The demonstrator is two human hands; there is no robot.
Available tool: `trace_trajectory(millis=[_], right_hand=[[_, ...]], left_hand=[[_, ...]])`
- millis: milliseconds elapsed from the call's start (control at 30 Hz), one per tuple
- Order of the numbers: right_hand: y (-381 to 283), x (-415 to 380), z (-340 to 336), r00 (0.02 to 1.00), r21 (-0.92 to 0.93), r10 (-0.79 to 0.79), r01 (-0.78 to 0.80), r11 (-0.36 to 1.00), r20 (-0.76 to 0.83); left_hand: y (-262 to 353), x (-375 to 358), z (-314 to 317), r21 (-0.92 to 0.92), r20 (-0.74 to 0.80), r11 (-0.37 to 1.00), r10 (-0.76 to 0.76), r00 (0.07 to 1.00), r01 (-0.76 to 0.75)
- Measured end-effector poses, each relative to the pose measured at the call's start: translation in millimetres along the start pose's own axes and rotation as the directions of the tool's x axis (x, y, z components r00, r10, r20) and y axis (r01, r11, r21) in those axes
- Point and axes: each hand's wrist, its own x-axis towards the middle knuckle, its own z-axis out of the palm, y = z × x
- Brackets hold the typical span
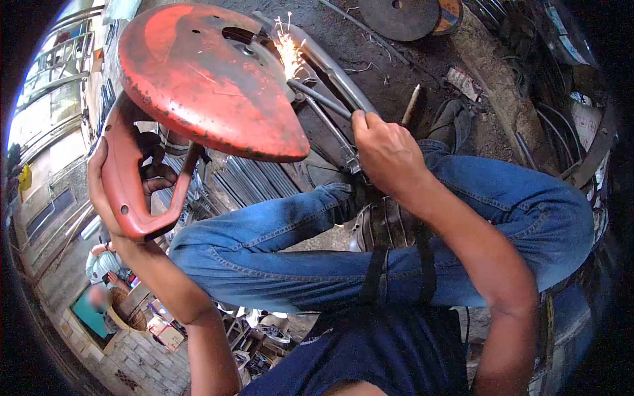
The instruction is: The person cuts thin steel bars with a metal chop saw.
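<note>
- My left hand (105, 191) is clenched around the red saw handle (125, 185), at 9 o'clock.
- My right hand (386, 152) grasps the metal rod (323, 99); sparks (289, 53) fly at 12.
- I can read no writing anywhere.

Saw guard (205, 79): sheet metal, orange-red paint, matt, chipped and scratched, dark rust along the rim. Saw handle (125, 191): same red finish, smoother, slight sheen, scuffed. Rods (323, 99) under the guard: bare grey steel, dull, smooth. Sparks (289, 53) at the cut. Jeans (370, 237): blue denim cloth, faded and creased. Straps (375, 274) over the thigh: black woven webbing. Ground (396, 72): dark, rough, gritty. Discs (399, 16) at top: dark, matt, grainy.
</note>
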Motion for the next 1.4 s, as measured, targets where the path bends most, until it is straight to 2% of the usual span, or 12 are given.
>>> trace_trajectory(millis=[100,200,533,633,700,900,1000,1067,1100,1200,1300,1400], right_hand=[[-0.1,0.2,-0.1,0.999,-0.020,-0.022,0.021,1.000,-0.036],[0.8,-0.2,-0.5,0.998,-0.036,-0.039,0.038,0.999,-0.045],[2.4,-2.1,-7.2,0.999,0.091,-0.035,0.034,0.995,0.004],[-1.5,-2.3,-12.2,1.000,0.135,-0.016,0.013,0.991,0.026],[-2.4,-2.1,-13.4,1.000,0.152,-0.008,0.004,0.988,0.026],[-4.7,-3.6,-15.7,0.998,0.246,0.001,-0.018,0.969,0.069],[-4.2,-4.7,-11.1,1.000,0.374,0.019,-0.013,0.927,-0.012],[-8.1,-2.2,-14.8,0.987,0.638,0.110,-0.159,0.753,0.116],[-10.8,-0.5,-16.4,0.988,0.642,0.103,-0.152,0.752,0.113],[-9.2,2.2,-11.7,0.944,0.718,0.233,-0.330,0.613,0.235],[-1.7,-5.5,-7.6,0.947,0.736,0.305,-0.280,0.616,0.105],[4.2,-7.5,-5.4,0.933,0.760,0.345,-0.296,0.579,0.100]], left_hand=[[2.1,2.7,6.1,-0.085,-0.107,0.995,-0.057,0.993,0.048],[1.4,-3.5,6.7,0.037,-0.054,0.999,0.005,0.999,-0.003],[0.4,0.7,0.6,0.071,-0.061,0.996,0.060,0.996,-0.056],[0.9,4.8,-3.3,-0.068,-0.044,0.994,-0.089,0.995,0.086],[-1.9,0.9,-1.4,0.068,-0.042,0.995,0.071,0.997,-0.068],[-1.9,-4.0,7.3,0.054,-0.066,0.992,0.118,0.991,-0.114],[-1.2,-5.7,6.6,0.062,0.019,0.989,0.131,0.991,-0.132],[-1.8,2.2,-0.1,0.008,0.019,0.999,0.045,0.999,-0.045],[-0.1,5.0,-2.5,-0.045,0.019,0.998,-0.039,0.999,0.039],[4.9,1.3,-0.4,-0.094,0.015,0.993,-0.074,0.997,0.076],[4.6,3.2,-5.6,-0.103,0.038,0.991,-0.082,0.996,0.085],[2.1,6.5,-9.0,-0.090,0.049,0.992,-0.085,0.995,0.089]])
